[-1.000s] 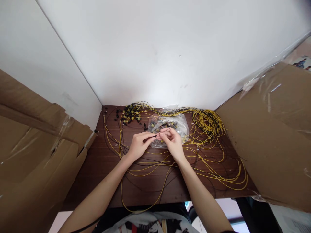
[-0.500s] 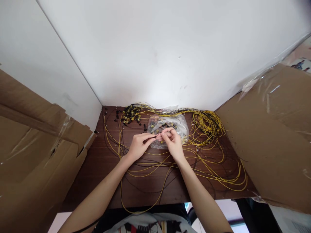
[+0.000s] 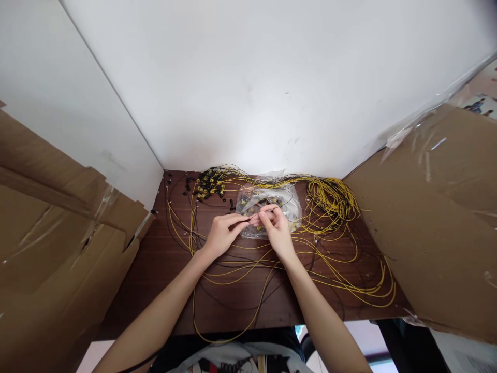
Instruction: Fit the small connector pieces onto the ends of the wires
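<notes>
My left hand [image 3: 223, 233] pinches a thin black wire between thumb and fingers, over the middle of the table. Close beside it, my right hand [image 3: 276, 227] grips the same dark wire, its thumb pressed to the fingertips. The wire's end between the two hands is too small to make out. Just behind my fingers lies a clear plastic bag [image 3: 293, 199] with small yellow and black parts in it. Long yellow wires [image 3: 233, 282] and black wires run across the table under my wrists.
On the brown table [image 3: 155, 290], a pile of yellow-and-black connectors [image 3: 209, 184] sits at the back left. A coiled bundle of yellow wires [image 3: 334, 199] lies at the back right. Cardboard sheets [image 3: 435, 207] flank both sides; a white wall [image 3: 248, 77] rises behind.
Both hands stay nearly in place, still pinching the black wire. The right fingers have shifted very slightly; the wires and bag look the same.
</notes>
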`<state>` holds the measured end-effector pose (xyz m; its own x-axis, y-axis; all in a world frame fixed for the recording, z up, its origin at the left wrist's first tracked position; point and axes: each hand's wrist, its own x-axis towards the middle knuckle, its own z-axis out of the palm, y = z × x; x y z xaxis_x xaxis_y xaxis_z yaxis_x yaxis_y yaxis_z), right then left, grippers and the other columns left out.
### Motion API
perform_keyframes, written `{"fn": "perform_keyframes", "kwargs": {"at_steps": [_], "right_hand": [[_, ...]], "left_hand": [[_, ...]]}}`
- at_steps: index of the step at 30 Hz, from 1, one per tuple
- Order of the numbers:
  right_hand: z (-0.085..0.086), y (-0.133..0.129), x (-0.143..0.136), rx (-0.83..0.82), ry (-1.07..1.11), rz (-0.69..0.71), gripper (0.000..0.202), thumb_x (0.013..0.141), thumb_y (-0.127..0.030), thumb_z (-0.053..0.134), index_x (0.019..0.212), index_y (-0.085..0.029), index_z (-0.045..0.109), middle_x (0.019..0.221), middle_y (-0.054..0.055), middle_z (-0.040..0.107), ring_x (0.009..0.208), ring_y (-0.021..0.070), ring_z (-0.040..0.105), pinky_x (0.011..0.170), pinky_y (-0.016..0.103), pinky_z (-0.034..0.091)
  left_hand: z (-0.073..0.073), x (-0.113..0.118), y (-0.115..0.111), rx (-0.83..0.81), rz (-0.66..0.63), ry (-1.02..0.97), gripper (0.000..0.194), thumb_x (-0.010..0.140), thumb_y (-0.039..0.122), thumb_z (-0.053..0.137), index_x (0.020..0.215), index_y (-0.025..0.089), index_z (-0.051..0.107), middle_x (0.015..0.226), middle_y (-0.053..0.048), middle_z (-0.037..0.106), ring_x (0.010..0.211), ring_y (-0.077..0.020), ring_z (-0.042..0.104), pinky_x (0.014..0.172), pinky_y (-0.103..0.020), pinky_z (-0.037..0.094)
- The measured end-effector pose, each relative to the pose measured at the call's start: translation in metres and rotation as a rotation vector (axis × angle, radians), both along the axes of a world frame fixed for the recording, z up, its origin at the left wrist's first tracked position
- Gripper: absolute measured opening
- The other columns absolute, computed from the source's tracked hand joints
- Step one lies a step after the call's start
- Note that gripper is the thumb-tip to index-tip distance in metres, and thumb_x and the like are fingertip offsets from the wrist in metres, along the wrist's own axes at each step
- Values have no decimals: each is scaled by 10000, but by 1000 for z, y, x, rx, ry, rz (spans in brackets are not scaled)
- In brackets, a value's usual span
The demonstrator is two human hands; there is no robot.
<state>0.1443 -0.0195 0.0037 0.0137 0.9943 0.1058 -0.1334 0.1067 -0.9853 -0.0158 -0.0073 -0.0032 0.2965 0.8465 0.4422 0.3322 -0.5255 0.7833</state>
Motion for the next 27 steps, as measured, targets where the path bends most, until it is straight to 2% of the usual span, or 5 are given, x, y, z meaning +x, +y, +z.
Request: {"fn": "perform_keyframes", "kwargs": {"at_steps": [6, 13, 17, 20, 27], "right_hand": [[-1, -1, 1, 34, -165, 18, 165, 742, -321, 655, 832, -184, 639, 824, 44, 679, 765, 170, 646, 755, 313, 522], [2, 0, 1, 0, 5, -3, 174, 806, -336, 591, 886, -202, 514, 728, 11, 680, 673, 153, 660, 702, 307, 525], [3, -1, 2, 46, -102, -3, 213, 774, -307, 632, 943, -188, 581, 791, 31, 687, 735, 155, 653, 732, 297, 513], [3, -1, 3, 62, -190, 5, 159, 763, -318, 640, 845, -181, 636, 827, 46, 687, 756, 165, 649, 729, 294, 512], [1, 1, 3, 11, -23, 14, 170, 798, -337, 599, 865, -191, 543, 760, 27, 690, 705, 159, 665, 703, 310, 530]], "left_hand": [[1, 0, -1, -11, -11, -4, 161, 822, 250, 581, 879, 180, 714, 877, -64, 727, 757, -171, 669, 708, -273, 510], [3, 1, -1, -22, -3, -12, 158, 813, 250, 597, 888, 174, 713, 885, -66, 728, 754, -168, 673, 713, -264, 509], [2, 1, -1, -33, -13, -22, 157, 811, 245, 599, 888, 166, 712, 891, -71, 727, 765, -168, 673, 713, -261, 507], [0, 1, 0, -44, -12, -24, 155, 810, 254, 599, 879, 172, 712, 883, -68, 727, 761, -172, 672, 710, -268, 509], [-2, 1, 0, -60, -14, -22, 161, 815, 257, 591, 889, 178, 710, 878, -64, 727, 745, -169, 668, 696, -268, 504]]}}
